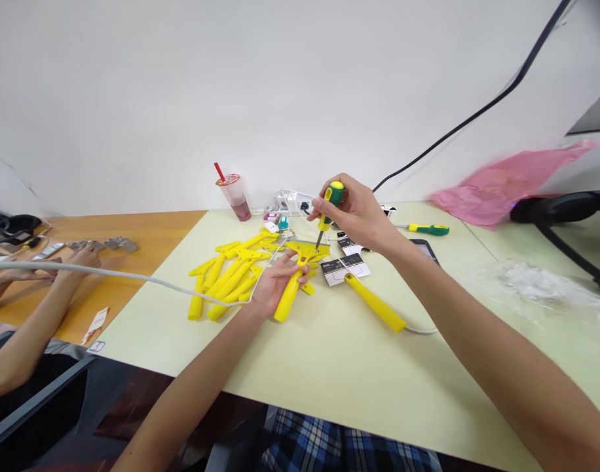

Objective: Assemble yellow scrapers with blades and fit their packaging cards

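One screwdriver (323, 223), gripped in the right hand (355, 208), points down at the head of a yellow scraper (290, 293) that the left hand (271, 285) clasps, handle slanting toward the table's (329, 367) near edge.

What the slim tip of the green-and-yellow plastic-handled screwdriver (332, 195) meets on the yellow T-shaped plastic scraper (290, 292) is too small to tell. The right forearm (457, 311) partly hides a dark flat rectangular device (426, 247); the picture's right edge cuts off a curved black object (530, 211)
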`<state>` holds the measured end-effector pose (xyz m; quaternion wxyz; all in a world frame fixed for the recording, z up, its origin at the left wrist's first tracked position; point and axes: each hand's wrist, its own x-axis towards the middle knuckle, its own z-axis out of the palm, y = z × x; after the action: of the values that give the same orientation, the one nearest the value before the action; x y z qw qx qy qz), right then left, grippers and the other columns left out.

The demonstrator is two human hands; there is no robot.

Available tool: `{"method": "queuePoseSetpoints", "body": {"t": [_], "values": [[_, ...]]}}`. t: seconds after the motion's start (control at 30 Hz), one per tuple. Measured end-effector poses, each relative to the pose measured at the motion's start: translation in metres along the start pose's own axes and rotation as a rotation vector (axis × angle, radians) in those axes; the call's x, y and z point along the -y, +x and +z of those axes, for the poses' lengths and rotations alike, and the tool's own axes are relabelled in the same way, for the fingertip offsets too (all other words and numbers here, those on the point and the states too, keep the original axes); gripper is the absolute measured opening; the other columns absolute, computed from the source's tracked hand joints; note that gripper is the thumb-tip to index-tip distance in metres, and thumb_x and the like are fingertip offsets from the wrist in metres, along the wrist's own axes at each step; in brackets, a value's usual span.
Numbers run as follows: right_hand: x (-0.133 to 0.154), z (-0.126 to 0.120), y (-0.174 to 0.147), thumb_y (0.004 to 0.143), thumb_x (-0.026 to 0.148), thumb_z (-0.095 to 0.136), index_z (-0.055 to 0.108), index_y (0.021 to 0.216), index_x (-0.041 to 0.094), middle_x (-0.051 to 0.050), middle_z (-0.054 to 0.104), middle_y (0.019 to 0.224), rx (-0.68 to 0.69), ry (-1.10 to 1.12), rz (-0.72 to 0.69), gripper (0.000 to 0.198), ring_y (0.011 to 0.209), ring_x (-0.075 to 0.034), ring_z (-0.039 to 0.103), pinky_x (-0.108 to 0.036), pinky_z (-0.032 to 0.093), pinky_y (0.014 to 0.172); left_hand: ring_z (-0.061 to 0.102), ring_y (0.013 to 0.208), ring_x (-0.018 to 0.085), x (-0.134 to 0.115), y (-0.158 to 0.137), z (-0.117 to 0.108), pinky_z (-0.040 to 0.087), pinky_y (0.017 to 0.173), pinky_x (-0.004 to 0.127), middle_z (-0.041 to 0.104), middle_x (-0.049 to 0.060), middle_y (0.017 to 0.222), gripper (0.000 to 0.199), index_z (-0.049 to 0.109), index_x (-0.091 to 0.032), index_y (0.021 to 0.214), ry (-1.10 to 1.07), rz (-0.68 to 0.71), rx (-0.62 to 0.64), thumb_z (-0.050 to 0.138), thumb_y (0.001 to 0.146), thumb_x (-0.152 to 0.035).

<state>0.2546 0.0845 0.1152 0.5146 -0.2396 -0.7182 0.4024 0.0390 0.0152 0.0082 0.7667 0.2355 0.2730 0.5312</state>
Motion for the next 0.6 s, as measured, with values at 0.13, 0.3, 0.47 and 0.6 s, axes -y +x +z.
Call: {"method": "queuePoseSetpoints", "body": {"t": [0.13, 0.3, 0.47, 0.6], "values": [[-0.0024, 0.0003, 0.0008, 0.09, 0.068, 0.082, 0.059, 0.102, 0.027, -0.003, 0.071, 0.088, -0.014, -0.012, 0.006, 0.049, 0.085, -0.026, 0.078, -0.04, 0.059, 0.073, 0.067, 0.085, 0.015, -0.0002, 0.0006, -0.0008, 0.051, 0.07, 0.025, 0.068, 0.01, 0.115, 0.047, 0.062, -0.02, 0.12, 0.004, 0.0, 0.009, 0.075, 0.08, 0.001], [-0.0026, -0.0006, 0.0021, 0.087, 0.071, 0.083, 0.058, 0.099, 0.027, -0.003, 0.072, 0.089, -0.038, -0.016, 0.014, 0.052, 0.087, -0.028, 0.079, -0.041, 0.061, 0.07, 0.067, 0.085, 0.015, 0.0001, 0.0017, -0.0018, 0.051, 0.07, 0.024, 0.067, 0.009, 0.112, 0.046, 0.062, -0.02, 0.117, -0.004, -0.004, 0.005, 0.076, 0.079, 0.001], [-0.0019, -0.0015, 0.002, 0.087, 0.073, 0.083, 0.058, 0.098, 0.028, -0.004, 0.073, 0.089, -0.04, -0.027, 0.021, 0.053, 0.088, -0.029, 0.08, -0.039, 0.06, 0.067, 0.068, 0.085, 0.014, 0.0, 0.0016, -0.0008, 0.051, 0.069, 0.024, 0.067, 0.008, 0.111, 0.046, 0.061, -0.021, 0.117, 0.007, -0.006, -0.009, 0.076, 0.079, 0.0], [-0.0043, -0.0018, 0.0018, 0.089, 0.071, 0.082, 0.059, 0.099, 0.028, -0.004, 0.075, 0.088, -0.033, -0.064, 0.018, 0.05, 0.088, -0.029, 0.08, -0.037, 0.056, 0.063, 0.068, 0.085, 0.015, 0.0, 0.0017, -0.0014, 0.052, 0.068, 0.024, 0.068, 0.008, 0.111, 0.052, 0.061, -0.022, 0.123, 0.028, -0.007, -0.007, 0.076, 0.078, -0.001]]}}
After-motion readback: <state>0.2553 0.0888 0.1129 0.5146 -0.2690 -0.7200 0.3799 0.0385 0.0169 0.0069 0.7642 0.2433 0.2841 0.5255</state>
